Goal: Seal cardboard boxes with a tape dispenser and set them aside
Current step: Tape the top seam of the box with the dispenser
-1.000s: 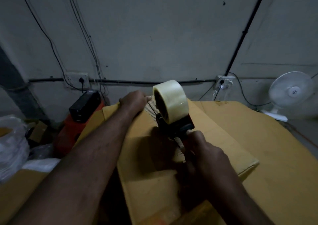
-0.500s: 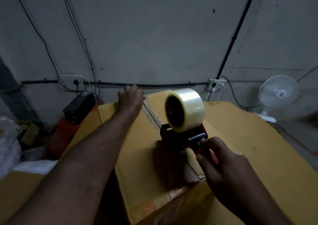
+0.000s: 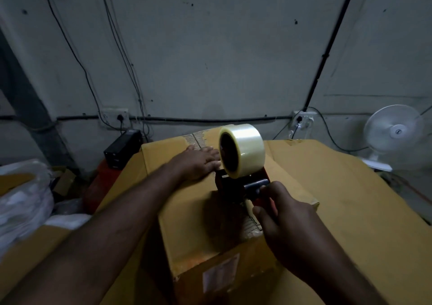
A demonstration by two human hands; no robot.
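A brown cardboard box [image 3: 187, 211] stands in front of me with its top flaps closed. A strip of clear tape runs along the centre seam from the far edge toward me. My left hand [image 3: 198, 162] lies flat on the top, fingers straight, pressing the taped seam just left of the roll. My right hand [image 3: 280, 213] grips the handle of the dark red tape dispenser [image 3: 240, 185], which stands on the seam. Its big roll of clear tape [image 3: 242, 150] rises above the box top.
A large flat cardboard sheet [image 3: 350, 199] lies under and to the right of the box. A white fan [image 3: 395, 132] stands at the right by the wall. A black device [image 3: 124, 148] and white plastic bags [image 3: 23, 199] sit at the left. Cables and sockets line the wall.
My left hand has slid back from the box's far edge to press the tape beside the roll. The dispenser has moved along the seam toward me.
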